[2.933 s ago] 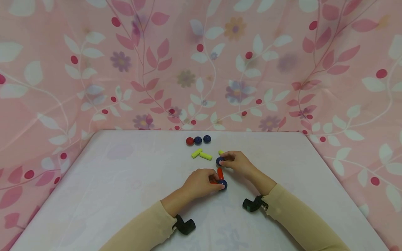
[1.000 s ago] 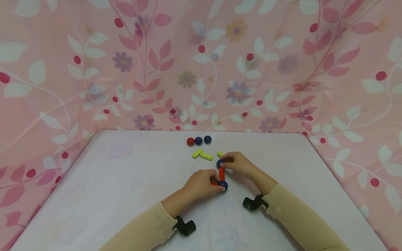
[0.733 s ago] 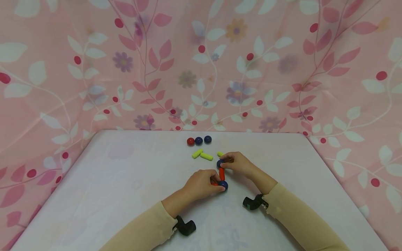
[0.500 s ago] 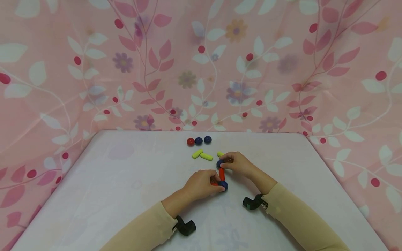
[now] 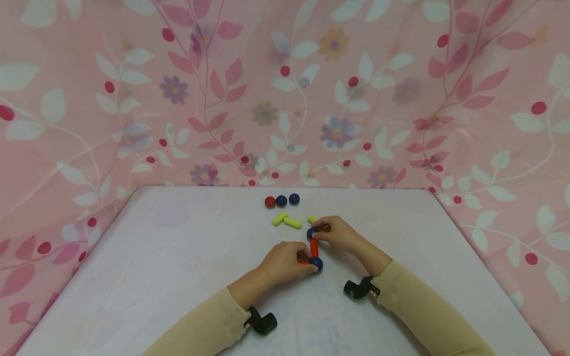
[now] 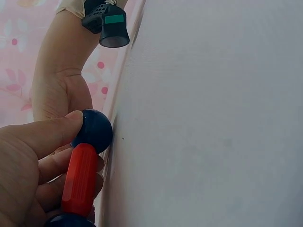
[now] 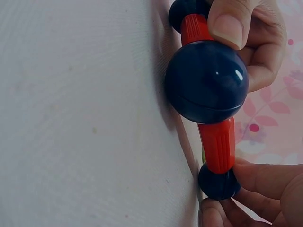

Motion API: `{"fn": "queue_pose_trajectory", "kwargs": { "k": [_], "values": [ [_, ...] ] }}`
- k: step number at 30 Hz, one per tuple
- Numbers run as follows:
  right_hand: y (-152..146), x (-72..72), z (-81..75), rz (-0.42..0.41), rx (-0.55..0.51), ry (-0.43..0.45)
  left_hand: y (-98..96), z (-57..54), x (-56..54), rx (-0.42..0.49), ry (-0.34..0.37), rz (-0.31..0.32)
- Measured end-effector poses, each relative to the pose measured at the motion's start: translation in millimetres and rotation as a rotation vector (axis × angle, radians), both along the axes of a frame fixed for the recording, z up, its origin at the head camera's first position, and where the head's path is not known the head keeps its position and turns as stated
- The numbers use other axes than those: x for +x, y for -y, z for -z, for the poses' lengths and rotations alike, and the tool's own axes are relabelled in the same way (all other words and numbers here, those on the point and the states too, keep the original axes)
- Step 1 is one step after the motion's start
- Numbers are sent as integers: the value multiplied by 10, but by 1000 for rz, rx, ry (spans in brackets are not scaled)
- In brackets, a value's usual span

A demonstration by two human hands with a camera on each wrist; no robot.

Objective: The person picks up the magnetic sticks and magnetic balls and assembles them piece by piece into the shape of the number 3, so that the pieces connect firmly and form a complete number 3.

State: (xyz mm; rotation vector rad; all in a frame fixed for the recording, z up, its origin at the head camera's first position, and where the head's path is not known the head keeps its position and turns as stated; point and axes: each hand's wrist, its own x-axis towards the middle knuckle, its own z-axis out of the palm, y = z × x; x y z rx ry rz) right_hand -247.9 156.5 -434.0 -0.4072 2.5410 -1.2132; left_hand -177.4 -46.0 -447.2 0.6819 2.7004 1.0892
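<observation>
In the head view my left hand (image 5: pixel 282 261) pinches a dark blue ball (image 5: pixel 317 262). A red ridged rod (image 5: pixel 314 248) runs from it to a second blue ball (image 5: pixel 310 231), held between the right hand's (image 5: pixel 339 235) thumb and fingers. Another red rod (image 6: pixel 79 179) meets the left-hand ball inside the curled left fingers. At that rod's other end the left wrist view shows a third blue ball (image 6: pixel 71 221). Seen from the right wrist, the balls (image 7: pixel 207 81) and rods form one joined chain, close over the white tabletop.
Farther back lie a red ball (image 5: pixel 270 201) and two blue balls (image 5: pixel 294 199) in a row. Two lime-green rods (image 5: pixel 292 223) sit before them, and a third green rod (image 5: pixel 312 219) is partly behind the right hand. A pink floral cloth (image 5: pixel 285 99) rises behind the table (image 5: pixel 178 277).
The right hand has brought its blue ball down to the red rod's far end, closing the gap seen at first. The rod has shifted slightly. Over the last second both hands stay nearly still.
</observation>
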Motion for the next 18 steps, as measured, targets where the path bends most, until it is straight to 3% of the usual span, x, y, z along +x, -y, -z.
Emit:
{"fn": "queue_pose_trajectory", "kwargs": {
  "k": [18],
  "values": [
    [-9, 41, 3, 31, -1, -40, 25, 5, -25, 32, 37, 83]
  ]
}}
